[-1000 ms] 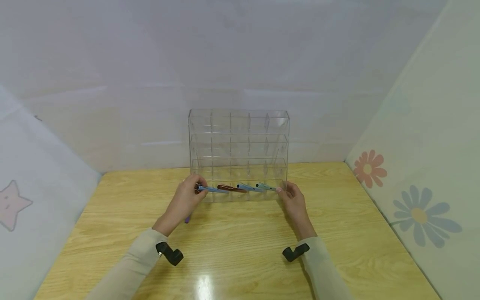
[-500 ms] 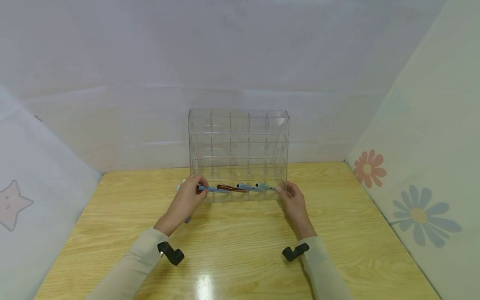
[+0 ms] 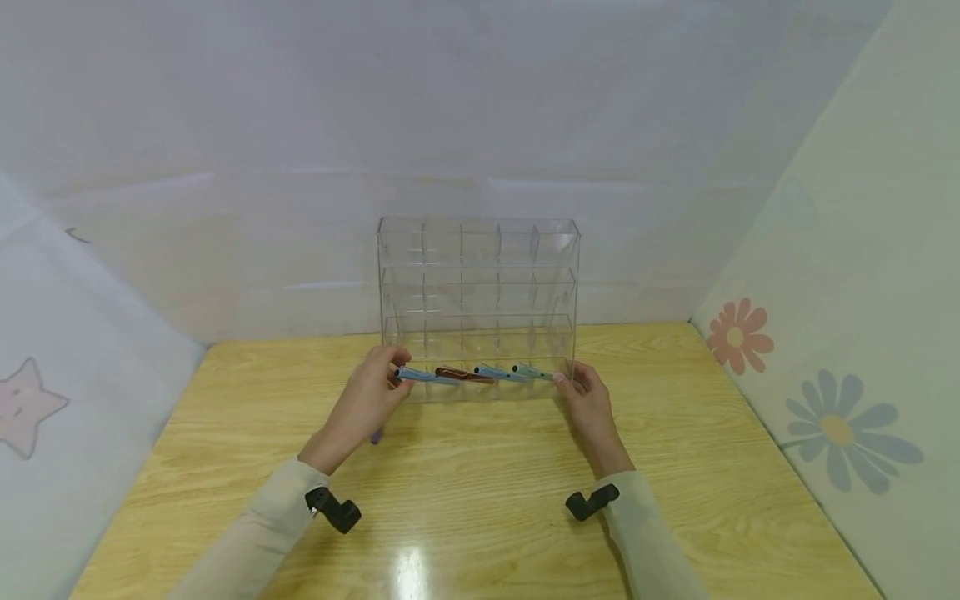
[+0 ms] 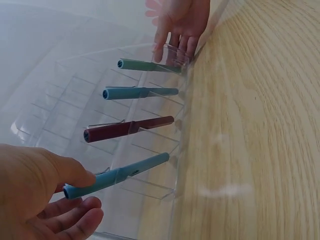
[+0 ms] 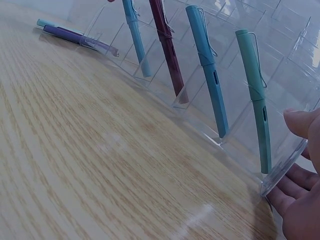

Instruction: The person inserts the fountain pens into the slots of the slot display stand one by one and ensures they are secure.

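A clear tiered pen rack (image 3: 480,267) stands on the table, with several pens leaning in its lowest row. My left hand (image 3: 365,400) pinches the capped end of the leftmost blue pen (image 4: 117,176), whose other end sits in its compartment. Beside that pen are a dark red pen (image 4: 127,129), a second blue pen (image 5: 207,70) and a green pen (image 5: 254,95), each in its own compartment. At the rack's lower right corner, my right hand (image 3: 590,404) grips the clear end wall, thumb in front and fingers behind.
Left of the rack, a purple pen (image 5: 62,33) lies on the wooden table (image 3: 480,492), close to a light blue one (image 5: 46,22). The upper tiers hold no pens. Pale sheets (image 3: 480,125) surround the table at back and sides.
My left hand has shifted very slightly up and back at the leftmost blue pen, whose capped end rises a little. My right hand and the rack hold almost still.
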{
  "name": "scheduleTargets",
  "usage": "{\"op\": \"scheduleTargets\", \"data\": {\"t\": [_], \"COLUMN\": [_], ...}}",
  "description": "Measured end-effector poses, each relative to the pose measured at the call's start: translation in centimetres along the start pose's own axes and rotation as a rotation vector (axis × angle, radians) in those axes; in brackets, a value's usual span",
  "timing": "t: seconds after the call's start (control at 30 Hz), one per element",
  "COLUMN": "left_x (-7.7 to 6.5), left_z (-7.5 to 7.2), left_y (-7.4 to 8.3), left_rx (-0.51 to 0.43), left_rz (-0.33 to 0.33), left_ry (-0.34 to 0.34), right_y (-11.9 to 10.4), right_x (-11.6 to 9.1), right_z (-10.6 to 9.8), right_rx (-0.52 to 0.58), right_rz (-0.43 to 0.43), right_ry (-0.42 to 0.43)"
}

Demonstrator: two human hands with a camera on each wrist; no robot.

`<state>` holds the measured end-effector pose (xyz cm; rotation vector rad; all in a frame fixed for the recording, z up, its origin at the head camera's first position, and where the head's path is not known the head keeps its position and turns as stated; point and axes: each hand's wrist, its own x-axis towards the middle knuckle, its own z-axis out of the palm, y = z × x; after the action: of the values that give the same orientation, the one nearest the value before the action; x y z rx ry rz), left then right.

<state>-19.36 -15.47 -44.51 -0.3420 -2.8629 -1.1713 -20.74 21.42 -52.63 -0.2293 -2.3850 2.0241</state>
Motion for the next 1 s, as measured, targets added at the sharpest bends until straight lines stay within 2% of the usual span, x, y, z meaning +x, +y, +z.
{"op": "scheduleTargets", "data": {"t": [0.4, 0.57, 0.83, 1.0], "left_x": [-0.7, -1.1, -1.0, -0.7], "left_z": [-2.5, -3.6, -5.1, -5.0], "left_y": [-0.2, -0.9, -3.2, -5.1], "left_rx": [0.038, 0.042, 0.054, 0.056], "left_rz": [-0.032, -0.053, -0.086, -0.121], "left_ry": [-0.014, 0.023, 0.087, 0.103], "right_y": [0.1, 0.2, 0.1, 0.2], "right_x": [0.5, 0.2, 0.1, 0.2], "right_z": [-0.2, -0.2, -0.3, -0.3], "right_rx": [0.007, 0.018, 0.028, 0.022], "right_rz": [0.005, 0.020, 0.018, 0.022], "right_ry": [0.016, 0.020, 0.006, 0.007]}}
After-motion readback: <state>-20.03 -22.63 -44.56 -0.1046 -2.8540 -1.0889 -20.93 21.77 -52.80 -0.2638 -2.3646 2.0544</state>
